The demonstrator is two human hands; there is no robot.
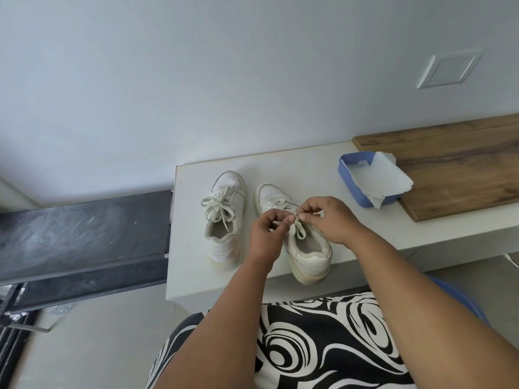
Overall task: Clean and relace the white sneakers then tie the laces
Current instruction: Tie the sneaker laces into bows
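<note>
White table [193,282] against a plain wall, and from my feed we're on what looks like the last step: tying the right sneaker [297,240]. Left hand [265,234] and right hand [330,217] each pinch its lace [299,230] over the tongue; next comes cinching the bow. Left sneaker [224,217] just beside looks tied.

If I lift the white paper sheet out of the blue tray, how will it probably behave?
The white paper sheet would probably be floppy and very light: it sags into the blue tray and droops over its rim. Its ragged, torn edges suggest thin tissue that may tear if pulled hard. It looks loose, with nothing visibly weighing it down, so it should likely lift freely.
</note>
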